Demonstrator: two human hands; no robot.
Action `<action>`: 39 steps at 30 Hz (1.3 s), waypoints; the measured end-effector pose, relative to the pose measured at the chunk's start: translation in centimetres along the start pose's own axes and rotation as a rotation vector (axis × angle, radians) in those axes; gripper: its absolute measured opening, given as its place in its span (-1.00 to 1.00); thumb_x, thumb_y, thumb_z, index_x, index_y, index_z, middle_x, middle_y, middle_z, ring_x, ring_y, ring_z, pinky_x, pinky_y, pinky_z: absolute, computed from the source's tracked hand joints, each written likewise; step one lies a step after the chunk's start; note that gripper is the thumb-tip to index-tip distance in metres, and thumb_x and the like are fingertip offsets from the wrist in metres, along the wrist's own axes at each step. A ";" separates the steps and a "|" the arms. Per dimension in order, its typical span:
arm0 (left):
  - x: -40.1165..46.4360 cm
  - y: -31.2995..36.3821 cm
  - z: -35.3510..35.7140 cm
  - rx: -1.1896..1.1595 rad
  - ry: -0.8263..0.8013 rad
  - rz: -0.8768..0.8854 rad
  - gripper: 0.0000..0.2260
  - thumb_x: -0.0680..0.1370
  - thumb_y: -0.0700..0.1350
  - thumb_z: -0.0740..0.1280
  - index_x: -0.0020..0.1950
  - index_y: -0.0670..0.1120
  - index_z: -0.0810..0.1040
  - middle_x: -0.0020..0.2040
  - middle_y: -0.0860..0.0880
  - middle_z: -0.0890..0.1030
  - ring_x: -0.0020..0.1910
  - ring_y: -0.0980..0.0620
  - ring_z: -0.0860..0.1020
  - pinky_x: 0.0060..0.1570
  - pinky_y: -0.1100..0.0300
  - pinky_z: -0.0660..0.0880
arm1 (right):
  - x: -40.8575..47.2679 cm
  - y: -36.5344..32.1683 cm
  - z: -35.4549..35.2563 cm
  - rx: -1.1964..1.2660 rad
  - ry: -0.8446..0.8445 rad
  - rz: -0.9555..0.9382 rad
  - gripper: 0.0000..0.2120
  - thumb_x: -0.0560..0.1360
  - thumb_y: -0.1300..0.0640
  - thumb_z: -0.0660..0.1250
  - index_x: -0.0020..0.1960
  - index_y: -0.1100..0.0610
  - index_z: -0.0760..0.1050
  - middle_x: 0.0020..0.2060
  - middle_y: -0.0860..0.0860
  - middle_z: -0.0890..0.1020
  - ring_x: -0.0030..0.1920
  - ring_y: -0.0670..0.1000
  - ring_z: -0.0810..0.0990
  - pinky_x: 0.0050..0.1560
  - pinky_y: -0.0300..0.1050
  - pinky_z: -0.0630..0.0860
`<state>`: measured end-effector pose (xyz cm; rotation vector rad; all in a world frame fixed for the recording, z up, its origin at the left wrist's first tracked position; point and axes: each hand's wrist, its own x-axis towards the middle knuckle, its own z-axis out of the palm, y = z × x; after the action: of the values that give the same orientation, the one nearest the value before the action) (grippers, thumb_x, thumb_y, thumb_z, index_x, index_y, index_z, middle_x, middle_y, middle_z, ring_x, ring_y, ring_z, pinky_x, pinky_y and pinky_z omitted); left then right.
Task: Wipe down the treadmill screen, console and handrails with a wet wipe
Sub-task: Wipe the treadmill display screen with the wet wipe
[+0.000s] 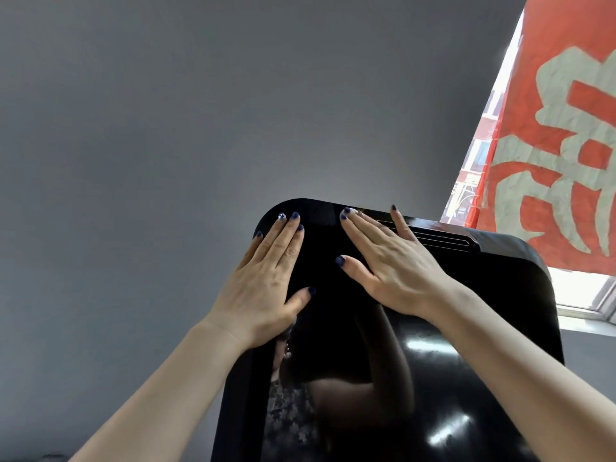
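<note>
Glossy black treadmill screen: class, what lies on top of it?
Both hands lie flat on the glossy black treadmill screen: left hand, right hand. No wet wipe shows; anything under the palms is hidden.

left hand (266,281) | right hand (390,261) | both flat on treadmill screen (433,361)

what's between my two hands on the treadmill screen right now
In the head view only bare glossy black screen lies between the left hand and right hand; no wipe is visible there.
</note>
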<state>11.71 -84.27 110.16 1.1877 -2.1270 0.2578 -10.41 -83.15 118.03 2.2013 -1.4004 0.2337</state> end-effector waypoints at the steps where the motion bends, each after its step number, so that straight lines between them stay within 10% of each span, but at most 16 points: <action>1: -0.2 0.0 0.0 -0.002 -0.003 -0.001 -0.22 0.49 0.33 -0.19 0.59 -0.02 -0.34 0.57 0.13 -0.43 0.51 0.21 -0.44 0.54 0.18 -0.29 | -0.1 0.1 -0.2 -0.021 -0.020 0.011 -0.07 0.45 -0.43 -0.50 0.65 0.06 -0.12 0.62 -0.09 -0.06 0.59 -0.19 -0.15 0.55 0.07 -0.37; 9: -4.1 0.0 1.0 -0.071 0.064 -0.032 -0.24 0.63 0.20 0.07 0.59 -0.06 -0.34 0.57 0.09 -0.44 0.56 0.14 -0.37 0.52 0.25 -0.32 | 5.9 -1.8 0.3 0.053 -0.092 0.186 -0.21 0.58 -0.33 -0.30 0.64 0.15 -0.17 0.64 0.02 -0.08 0.62 -0.06 -0.12 0.55 0.10 -0.38; 16: -5.8 -0.4 2.3 -0.089 0.065 -0.033 -0.28 0.62 0.23 -0.06 0.60 -0.09 -0.33 0.60 0.03 -0.39 0.58 0.10 -0.32 0.52 0.20 -0.28 | 0.0 -2.7 1.3 -0.020 -0.007 0.047 -0.10 0.47 -0.42 -0.51 0.63 0.11 -0.27 0.62 -0.02 -0.21 0.59 -0.11 -0.29 0.52 -0.01 -0.45; 39: -9.5 0.0 3.4 -0.094 0.074 -0.045 -0.28 0.64 0.22 -0.01 0.61 -0.08 -0.33 0.63 -0.01 -0.29 0.61 0.05 -0.23 0.54 0.14 -0.28 | 7.0 -6.2 0.0 0.097 -0.073 0.083 -0.27 0.63 -0.30 -0.25 0.64 0.13 -0.17 0.63 0.00 -0.10 0.61 -0.06 -0.19 0.56 0.13 -0.35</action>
<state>13.49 -79.41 101.47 1.1529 -2.0231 0.1770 -1.74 -86.62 118.81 2.2525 -1.5529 0.2580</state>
